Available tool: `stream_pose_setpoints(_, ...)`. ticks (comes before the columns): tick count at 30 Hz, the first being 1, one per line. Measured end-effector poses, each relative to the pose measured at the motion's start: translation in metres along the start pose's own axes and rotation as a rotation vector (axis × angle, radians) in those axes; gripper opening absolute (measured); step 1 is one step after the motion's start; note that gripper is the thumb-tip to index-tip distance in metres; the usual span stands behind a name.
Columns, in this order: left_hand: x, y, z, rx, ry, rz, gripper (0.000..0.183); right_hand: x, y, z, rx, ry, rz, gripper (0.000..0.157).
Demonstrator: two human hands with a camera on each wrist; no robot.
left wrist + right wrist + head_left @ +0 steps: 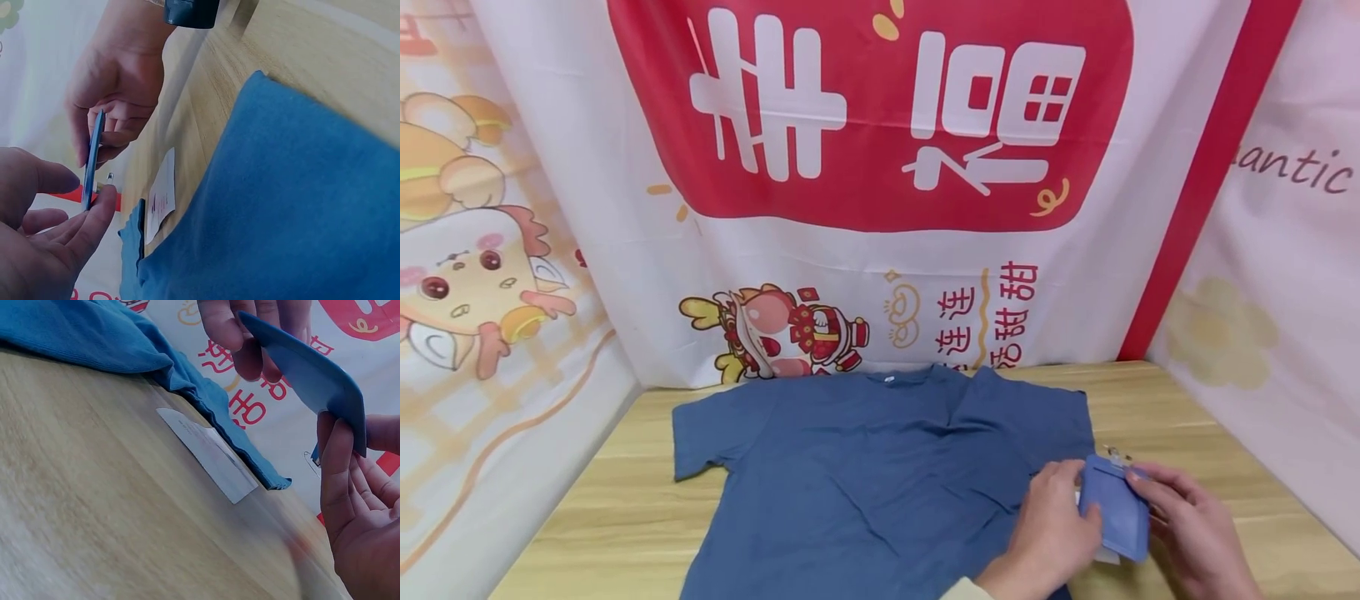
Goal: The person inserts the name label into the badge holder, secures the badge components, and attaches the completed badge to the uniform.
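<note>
Both hands hold a blue badge holder (1117, 510) above the tabletop, beside the right sleeve of a dark blue T-shirt (857, 483). My left hand (1054, 523) pinches its left edge, with the thumb on the front face. At the opposite edge my right hand (1195, 527) pinches near the top corner, thumb in front and fingers behind. A small metal clip (1117, 455) sticks up from the holder's top. In the left wrist view the badge holder (94, 159) appears edge-on. Under the hands a white printed paper card (209, 459) lies on the table next to the sleeve.
The T-shirt lies spread on a light wood-grain table (602, 500), collar toward the back. A white and red printed cloth (880, 200) hangs behind the table. Patterned cloths stand at the left (482, 250) and right (1262, 333) sides.
</note>
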State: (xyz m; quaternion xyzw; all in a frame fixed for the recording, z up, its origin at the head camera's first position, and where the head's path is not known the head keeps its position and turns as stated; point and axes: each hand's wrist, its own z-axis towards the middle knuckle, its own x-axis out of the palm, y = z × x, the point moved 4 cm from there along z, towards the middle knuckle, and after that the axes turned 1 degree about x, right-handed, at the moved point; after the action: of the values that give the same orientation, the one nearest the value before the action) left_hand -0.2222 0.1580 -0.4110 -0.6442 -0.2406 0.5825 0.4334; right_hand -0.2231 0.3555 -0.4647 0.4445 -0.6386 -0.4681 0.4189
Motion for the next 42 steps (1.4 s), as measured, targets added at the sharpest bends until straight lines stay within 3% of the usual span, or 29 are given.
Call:
stream_pose_setpoints(6, -0.002, 0.003, 0.0, 0.013, -0.009, -0.006, 0.037, 0.002, -0.001, 0.001, 0.003, 0.016, -0.008, 0.021)
stream_pose_setpoints(15, -0.006, 0.017, -0.003, -0.043, -0.048, -0.128, 0.038, 0.016, -0.002, 0.0, 0.012, 0.029, -0.021, 0.021)
stream_pose_setpoints(24, 0.003, 0.065, 0.016, -0.066, -0.047, -0.273, 0.04, 0.037, -0.005, -0.003, 0.017, 0.085, -0.022, 0.022)
stream_pose_setpoints(27, -0.011, 0.063, 0.009, -0.062, -0.046, -0.29, 0.04, 0.045, -0.005, -0.004, 0.028, 0.076, -0.082, 0.021)
stream_pose_setpoints(29, -0.029, 0.052, -0.003, -0.055, -0.052, -0.309, 0.04, 0.052, -0.005, -0.004, 0.04, 0.07, -0.127, 0.02)
stream_pose_setpoints(32, -0.048, 0.048, -0.014, -0.05, -0.074, -0.334, 0.04, 0.065, -0.004, -0.004, 0.059, 0.062, -0.188, 0.032)
stream_pose_setpoints(36, -0.067, 0.051, -0.021, -0.053, -0.089, -0.349, 0.04, 0.082, -0.004, -0.003, 0.061, 0.062, -0.23, 0.049)
stream_pose_setpoints(42, -0.086, 0.059, -0.025, -0.083, -0.09, -0.386, 0.043, 0.105, 0.001, -0.006, 0.058, 0.061, -0.256, 0.05)
